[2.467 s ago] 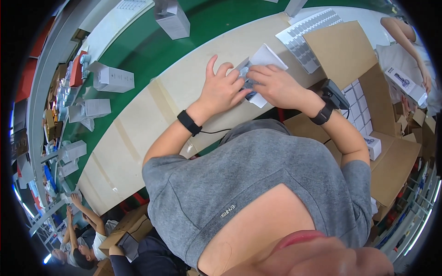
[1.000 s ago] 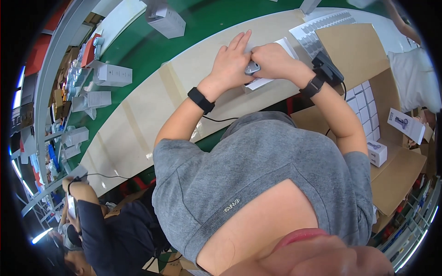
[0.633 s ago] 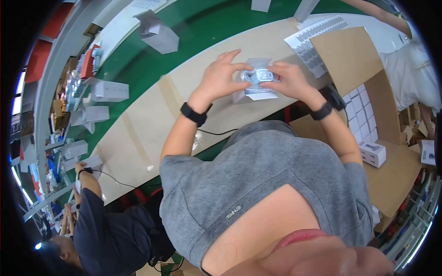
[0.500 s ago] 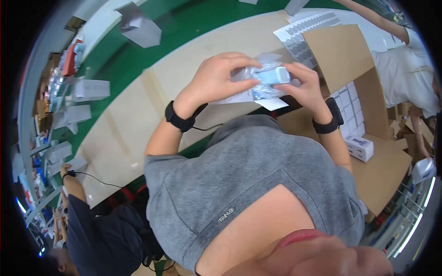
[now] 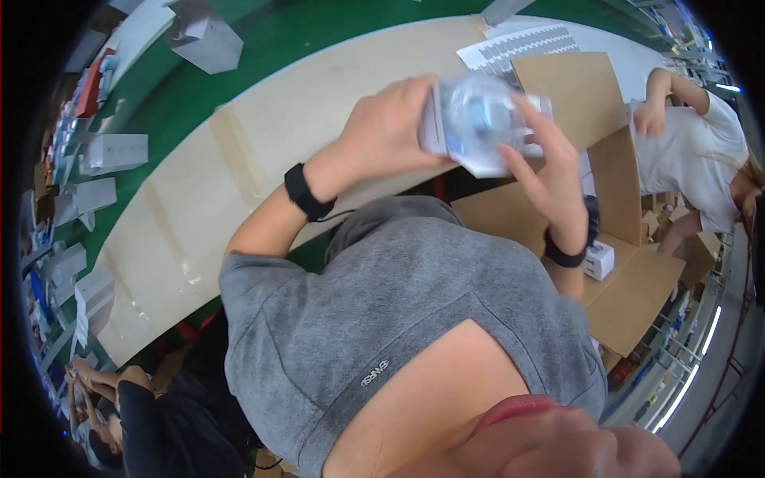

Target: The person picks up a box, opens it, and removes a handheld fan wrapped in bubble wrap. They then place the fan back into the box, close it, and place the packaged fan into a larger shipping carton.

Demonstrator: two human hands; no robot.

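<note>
My left hand is closed round a white box, which lies on its side with its open end toward the right. At that end sits a light-blue item in clear plastic wrap, blurred by motion; its kind cannot be made out. The fingers and thumb of my right hand curve round the right side of the wrap, touching it. How far the item sits inside the box is hard to tell. A white flap shows behind my right fingers.
A pale table curves around in front. On the right stands an open cardboard carton, with a small white box on its flap. Grey-white boxes stand along the green belt. Co-workers sit at left and right.
The wrapped item has turned so its plastic faces up, and my right hand has shifted slightly right and down. My view has swung a little. The right-hand co-worker has drawn an arm back.
</note>
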